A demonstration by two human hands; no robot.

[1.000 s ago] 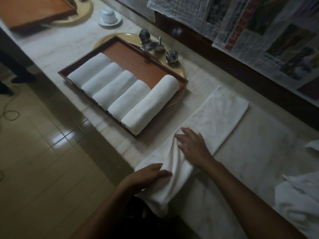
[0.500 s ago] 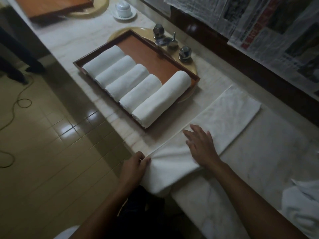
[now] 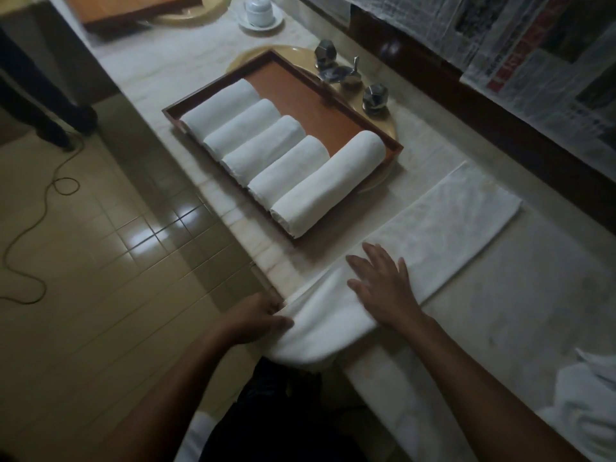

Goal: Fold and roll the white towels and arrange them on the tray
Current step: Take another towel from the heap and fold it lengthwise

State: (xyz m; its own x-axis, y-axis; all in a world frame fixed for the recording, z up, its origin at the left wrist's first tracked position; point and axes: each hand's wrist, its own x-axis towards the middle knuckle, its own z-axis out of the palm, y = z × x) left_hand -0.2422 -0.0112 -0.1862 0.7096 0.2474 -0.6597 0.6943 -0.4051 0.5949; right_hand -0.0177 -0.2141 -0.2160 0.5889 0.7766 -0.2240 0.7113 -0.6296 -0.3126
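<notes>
A thin cord (image 3: 33, 208) snakes over the shiny tiled floor (image 3: 133, 261) on the far left. A dark shoe (image 3: 81, 120) of another person stands just beside it. At the top edge part of a second tray (image 3: 133, 8) shows. Near it a white cup (image 3: 261, 10) sits on a saucer.

The left hand (image 3: 256, 318) is at the front edge of the bench (image 3: 500, 311). Its fingers are curled round the near end of the towel (image 3: 433, 235) and hold it tight. That end hangs a little over the edge.

Further back is the tray (image 3: 306, 98), brown with a dark rim, lying over a sink. Five white rolls (image 3: 263, 145) lie in it side by side, touching. The one on the right is the longest. The back part of the tray is bare. A silver tap (image 3: 346, 75) stands just behind it.

The right hand (image 3: 383, 288) lies flat on the towel with its fingers spread wide. The towel is folded into a long strip. It runs from the front edge of the bench toward the back wall, just beside the tray.

Papers (image 3: 533, 61) hang on the wall. At the far right a white pile (image 3: 586, 405) lies on the bench; it may be more towels, but it is too dim to tell.
</notes>
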